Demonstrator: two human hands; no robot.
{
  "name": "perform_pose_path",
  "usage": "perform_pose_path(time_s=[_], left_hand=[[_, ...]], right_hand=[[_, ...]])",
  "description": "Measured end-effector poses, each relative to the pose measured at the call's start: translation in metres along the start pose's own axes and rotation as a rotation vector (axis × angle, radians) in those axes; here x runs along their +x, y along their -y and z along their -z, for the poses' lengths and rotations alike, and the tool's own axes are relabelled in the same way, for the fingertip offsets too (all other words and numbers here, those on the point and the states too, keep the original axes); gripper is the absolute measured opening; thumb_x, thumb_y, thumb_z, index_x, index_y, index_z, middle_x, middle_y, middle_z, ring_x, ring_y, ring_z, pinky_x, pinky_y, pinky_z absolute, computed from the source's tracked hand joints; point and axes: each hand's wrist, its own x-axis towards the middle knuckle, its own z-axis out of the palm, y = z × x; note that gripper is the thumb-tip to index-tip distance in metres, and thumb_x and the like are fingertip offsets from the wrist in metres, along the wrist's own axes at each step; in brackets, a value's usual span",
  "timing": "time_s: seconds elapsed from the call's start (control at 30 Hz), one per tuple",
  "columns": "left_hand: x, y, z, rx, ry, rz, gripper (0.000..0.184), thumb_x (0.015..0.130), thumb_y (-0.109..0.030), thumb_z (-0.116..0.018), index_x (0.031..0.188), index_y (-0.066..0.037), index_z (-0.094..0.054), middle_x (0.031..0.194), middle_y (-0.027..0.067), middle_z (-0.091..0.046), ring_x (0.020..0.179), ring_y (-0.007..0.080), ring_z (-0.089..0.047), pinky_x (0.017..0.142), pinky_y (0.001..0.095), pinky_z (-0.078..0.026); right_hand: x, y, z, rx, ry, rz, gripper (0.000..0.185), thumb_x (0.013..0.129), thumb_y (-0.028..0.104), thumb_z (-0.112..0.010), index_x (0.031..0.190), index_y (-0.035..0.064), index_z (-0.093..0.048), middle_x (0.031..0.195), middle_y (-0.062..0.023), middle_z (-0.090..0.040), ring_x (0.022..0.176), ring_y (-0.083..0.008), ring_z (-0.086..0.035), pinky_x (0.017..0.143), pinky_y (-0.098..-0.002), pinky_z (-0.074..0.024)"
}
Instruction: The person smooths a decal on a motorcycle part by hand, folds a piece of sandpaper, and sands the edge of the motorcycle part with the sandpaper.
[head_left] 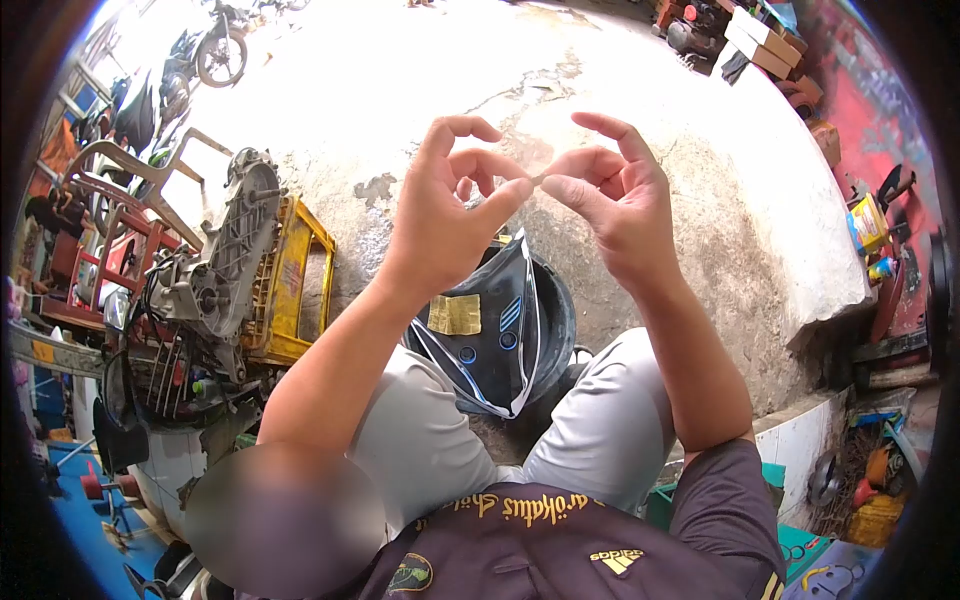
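Note:
Both of my hands are raised in front of me, nearly touching at the fingertips. My left hand (450,205) pinches with thumb and index finger, its other fingers curled. Opposite it, my right hand (620,205) makes a similar pinch. Something tiny and dark seems to sit between the two pinches, too small to name. Below them, between my knees, a black panel (485,355) with white edging and blue stripes rests on a round dark tub (558,300). A yellowish-brown patch (455,314) lies on that panel. Neither hand touches the panel.
To the left, a metal engine casing (240,235) leans by a yellow crate (305,280), with a chair frame (150,170) behind. A motorcycle wheel (221,56) shows at the far left. Along the right runs a pale concrete ledge (800,240), with a yellow packet (867,223) beyond it.

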Motion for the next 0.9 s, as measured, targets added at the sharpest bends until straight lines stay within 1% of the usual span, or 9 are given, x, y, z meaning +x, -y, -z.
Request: perform_pose_path(time_s=[0.07,0.13,0.27,0.37,0.43,0.57,0.67,0.73,0.9], left_hand=[[-0.0002,0.0027,-0.0004,-0.019,-0.006,0.001,0.042,0.091,-0.011,-0.079,0.124,-0.008,-0.052,0.091,-0.0008,-0.075,0.079,0.0022,-0.054,0.07,0.0234,-0.04],[0.0004,0.0054,-0.0026,-0.177,-0.045,0.029,0.044,0.092,-0.01,-0.078,0.125,-0.008,-0.049,0.091,0.0,-0.074,0.078,0.0018,-0.053,0.07,0.0215,-0.04],[0.0004,0.0057,-0.0045,-0.211,-0.062,0.032,0.045,0.093,-0.009,-0.078,0.126,-0.008,-0.048,0.091,0.0005,-0.074,0.075,0.0016,-0.05,0.069,0.0202,-0.04],[0.0004,0.0061,0.0005,-0.138,-0.025,0.05,0.045,0.092,-0.009,-0.078,0.126,-0.007,-0.049,0.091,0.0007,-0.074,0.074,0.0016,-0.05,0.068,0.0205,-0.04],[0.0011,0.003,0.0029,-0.032,0.118,0.138,0.047,0.096,-0.002,-0.075,0.132,-0.007,-0.045,0.102,0.007,-0.075,0.09,0.0061,-0.061,0.078,0.022,-0.046],[-0.0002,0.0042,0.001,0.043,0.151,0.104,0.048,0.096,-0.002,-0.076,0.133,-0.007,-0.046,0.101,0.0053,-0.075,0.087,0.0055,-0.059,0.076,0.0217,-0.044],[0.0006,0.0044,-0.0006,-0.064,0.118,0.123,0.048,0.096,-0.003,-0.076,0.133,-0.006,-0.046,0.101,0.0065,-0.076,0.089,0.0061,-0.061,0.078,0.0222,-0.046],[0.0018,0.0067,-0.0031,-0.13,-0.002,0.084,0.048,0.091,-0.01,-0.079,0.128,-0.006,-0.048,0.09,0.001,-0.074,0.072,0.0011,-0.047,0.066,0.0196,-0.039],[0.0019,0.0053,0.0003,-0.116,0.02,0.104,0.05,0.089,-0.01,-0.08,0.129,-0.006,-0.049,0.089,0.0006,-0.074,0.072,0.0017,-0.047,0.067,0.0192,-0.04]], right_hand=[[0.0,0.0,-0.002,-0.002,-0.008,0.01,0.059,0.091,-0.005,-0.077,0.145,0.0032,-0.054,0.102,-0.012,-0.077,0.097,-0.0154,-0.072,0.089,-0.0303,-0.0576],[0.0003,0.0006,-0.003,0.013,-0.035,-0.003,0.059,0.091,-0.004,-0.078,0.145,0.0019,-0.054,0.103,-0.013,-0.077,0.098,-0.0165,-0.073,0.091,-0.0311,-0.0585],[0.0012,-0.001,-0.0009,0.027,-0.034,0.004,0.06,0.091,-0.003,-0.079,0.145,0.001,-0.053,0.104,-0.0139,-0.078,0.099,-0.0169,-0.074,0.092,-0.0316,-0.059],[0.0003,-0.0002,-0.0002,0.041,0.003,-0.006,0.06,0.091,-0.002,-0.079,0.145,0.0012,-0.054,0.104,-0.014,-0.078,0.098,-0.0159,-0.073,0.09,-0.0303,-0.0583],[0.0008,-0.0015,0.0011,0.004,-0.012,0.008,0.058,0.092,-0.001,-0.078,0.145,0.0015,-0.054,0.102,-0.0128,-0.078,0.096,-0.0147,-0.073,0.087,-0.0291,-0.0571],[0.0009,-0.0016,0.0009,0.006,0.018,-0.013,0.057,0.092,-0.001,-0.077,0.144,0.0016,-0.055,0.101,-0.0119,-0.077,0.095,-0.0138,-0.072,0.085,-0.0283,-0.0559],[0.0015,-0.0018,0.0011,-0.012,0.01,-0.008,0.057,0.092,-0.002,-0.077,0.145,0.0019,-0.056,0.1,-0.0112,-0.077,0.094,-0.0139,-0.072,0.086,-0.0283,-0.0562],[0.002,-0.003,-0.0001,-0.02,0.008,0.015,0.058,0.091,-0.003,-0.076,0.145,0.0023,-0.056,0.101,-0.0113,-0.077,0.094,-0.014,-0.072,0.085,-0.0282,-0.0563],[0.002,-0.0031,-0.0005,-0.007,0.026,-0.016,0.058,0.092,-0.002,-0.076,0.146,0.0028,-0.056,0.102,-0.0109,-0.077,0.094,-0.0136,-0.072,0.085,-0.0277,-0.0563]])
